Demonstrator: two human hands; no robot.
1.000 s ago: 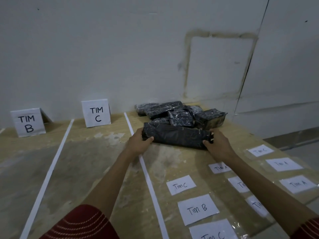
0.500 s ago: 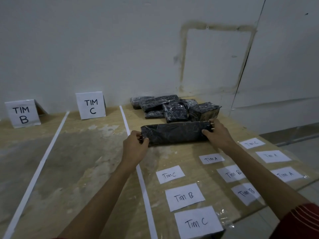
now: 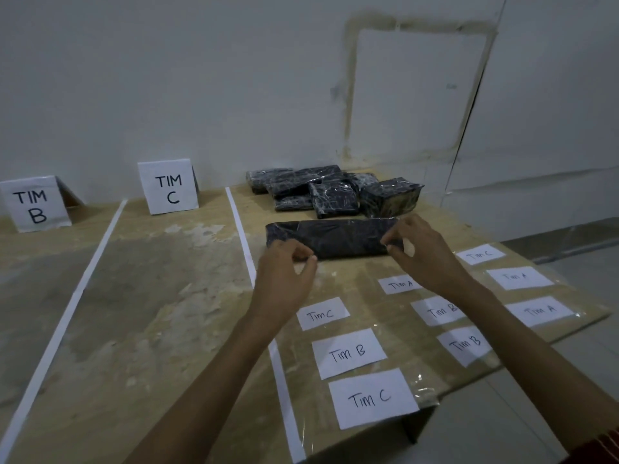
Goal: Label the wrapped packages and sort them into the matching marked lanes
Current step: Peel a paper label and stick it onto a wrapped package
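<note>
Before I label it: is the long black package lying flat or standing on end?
Lying flat: the long black package rests lengthwise on the table.

Glossy black wrap streaked with pale creases covers the packages (image 3: 331, 195), the table (image 3: 160, 296) is mottled tan with white tape lines (image 3: 239, 226), and the labels (image 3: 348, 353) and signs (image 3: 168, 187) are white with black lettering.

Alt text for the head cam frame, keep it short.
Left hand and right hand, fingers curled, at the ends of a long black wrapped package lying on a wooden table; grip unclear. Behind it, a pile of smaller wrapped packages; nearer, paper labels Tim A, B, C; left, TIM B sign and TIM C sign heading taped lanes.
</note>
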